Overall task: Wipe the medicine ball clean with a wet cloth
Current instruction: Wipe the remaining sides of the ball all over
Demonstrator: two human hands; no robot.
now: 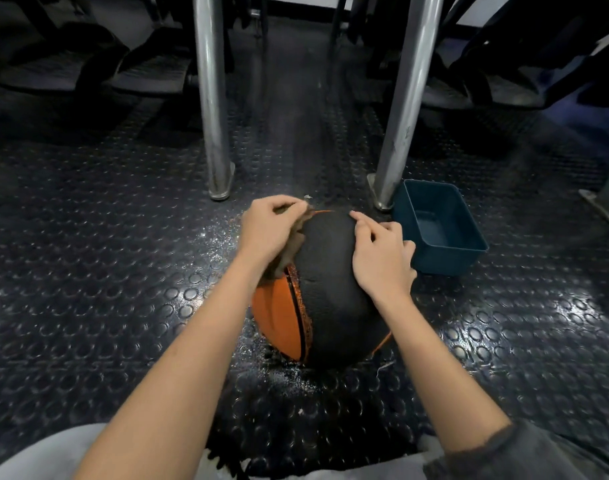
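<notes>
Dim scene; glare on the studded floor (pixel 555 317), edges bowed, slightly blurred.

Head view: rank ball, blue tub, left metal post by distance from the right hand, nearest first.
1. The ball: directly under the right hand, touching it.
2. The blue tub: on the floor just right of that hand.
3. The left metal post: across the ball, farther back on the left.

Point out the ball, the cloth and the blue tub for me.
Ball (pixel 330 271): head view, middle of its black panel.
Cloth (pixel 293 249): head view, bunched fold against the ball's left side.
Blue tub (pixel 441 263): head view, its near outer wall.
</notes>
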